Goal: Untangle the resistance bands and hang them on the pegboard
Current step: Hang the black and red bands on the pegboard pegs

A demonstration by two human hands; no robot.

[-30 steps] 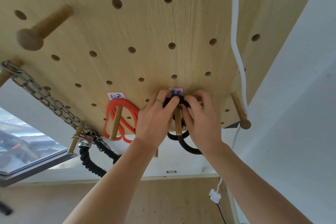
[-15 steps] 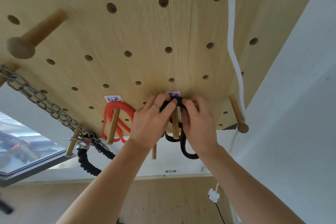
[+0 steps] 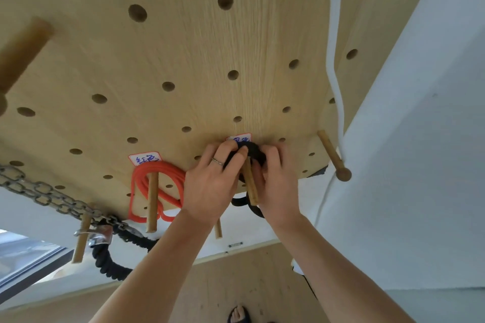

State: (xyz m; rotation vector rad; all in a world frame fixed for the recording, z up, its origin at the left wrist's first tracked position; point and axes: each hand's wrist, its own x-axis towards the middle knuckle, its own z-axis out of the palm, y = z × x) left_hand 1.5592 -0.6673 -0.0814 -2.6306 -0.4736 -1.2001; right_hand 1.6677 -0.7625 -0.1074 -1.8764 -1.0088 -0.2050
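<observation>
Both hands, left (image 3: 210, 186) and right (image 3: 278, 186), pinch the black band (image 3: 253, 151) looped over a pegboard (image 3: 183, 60) peg (image 3: 249, 183).

Bare forearms; ring (image 3: 217, 162) on left hand (image 3: 210, 186); dark sandal (image 3: 237, 315).

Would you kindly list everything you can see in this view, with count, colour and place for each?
pegboard: one, light wood with round holes, fills the upper view
red band: one, orange-red, looped over a peg left of the hands
black band: one, black, looped over the peg between the hands
wooden pegs: at least six, tan, sticking out of the board
labels: two, white with handwriting, above the two band pegs
chain: one, grey metal, lower left
black braided cord: one, black, below the chain
white cord: one, white, along the board's right side
left hand: one, wearing a ring, gripping the black band
right hand: one, gripping the black band
</observation>
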